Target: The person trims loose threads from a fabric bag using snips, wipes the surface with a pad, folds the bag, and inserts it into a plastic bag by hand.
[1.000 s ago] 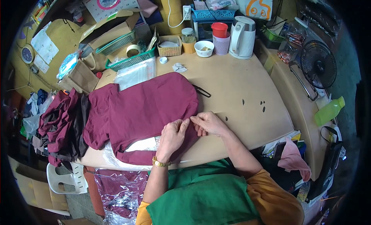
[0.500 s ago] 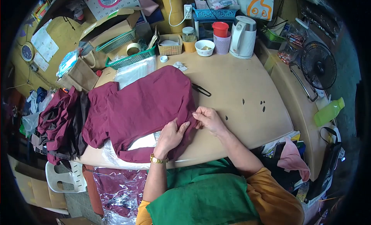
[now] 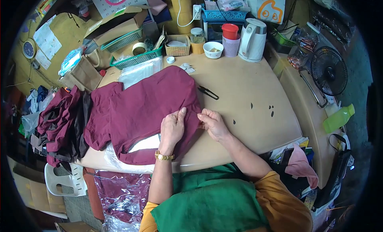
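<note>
You have the maroon garment [image 3: 149,98] lying on the left of the table [image 3: 243,142], your left hand [image 3: 172,127] and right hand [image 3: 214,124] each pinching cloth at its right end, near the black snips [image 3: 208,92], apparently working that edge, which calls for a steady, even grip next.

From my end I ct 2 hands [image 3: 172,127], 1 pr snips [image 3: 210,93], 1 kettle [image 3: 255,42], 1 fan [image 3: 329,70], 1 grn btl [image 3: 338,119].
</note>
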Demonstrator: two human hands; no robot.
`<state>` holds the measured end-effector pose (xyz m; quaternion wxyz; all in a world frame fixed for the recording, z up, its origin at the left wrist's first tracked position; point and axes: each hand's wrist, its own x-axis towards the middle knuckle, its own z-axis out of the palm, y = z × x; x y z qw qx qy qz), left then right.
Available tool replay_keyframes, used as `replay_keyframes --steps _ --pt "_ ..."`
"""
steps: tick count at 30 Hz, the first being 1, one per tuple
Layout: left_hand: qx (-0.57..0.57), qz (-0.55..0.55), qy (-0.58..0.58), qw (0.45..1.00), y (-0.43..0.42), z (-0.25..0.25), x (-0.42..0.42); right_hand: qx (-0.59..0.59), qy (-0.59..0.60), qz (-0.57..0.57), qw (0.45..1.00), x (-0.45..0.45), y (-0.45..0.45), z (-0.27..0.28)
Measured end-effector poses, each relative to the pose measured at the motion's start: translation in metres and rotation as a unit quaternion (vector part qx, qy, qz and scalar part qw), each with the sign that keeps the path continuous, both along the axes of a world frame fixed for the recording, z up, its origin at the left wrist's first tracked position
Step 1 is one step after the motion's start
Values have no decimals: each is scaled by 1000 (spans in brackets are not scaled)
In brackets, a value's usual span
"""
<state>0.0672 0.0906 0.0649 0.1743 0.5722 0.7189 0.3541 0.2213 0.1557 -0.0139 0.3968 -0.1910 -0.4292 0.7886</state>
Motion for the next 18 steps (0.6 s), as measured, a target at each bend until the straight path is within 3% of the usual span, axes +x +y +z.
replay_keyframes --steps 2,4,5,7,11,13,15,17,18 --pt "-19 57 -4 998 -1 5 0 -42 30 -9 999 1 -2 7" --pt "-8 56 36 998 -2 5 5 -86 -118 83 986 5 -12 31" --pt "6 52 75 996 -2 5 6 -86 -118 83 986 3 -11 24" --pt "10 52 78 996 0 0 6 99 -191 94 972 -3 -7 -3" --pt "14 53 21 998 2 -2 -2 70 -149 119 979 -4 7 -26" --pt "-5 53 -5 999 2 -5 -7 17 -103 189 977 1 4 -10" --pt "-39 47 -74 995 2 -9 -12 -13 -128 132 983 -5 -7 5" --pt "-33 38 -59 997 -3 -4 -8 -41 -153 76 984 -5 -9 14" --pt "-27 28 -45 998 -6 -1 -6 41 -213 1 976 -1 -5 17"
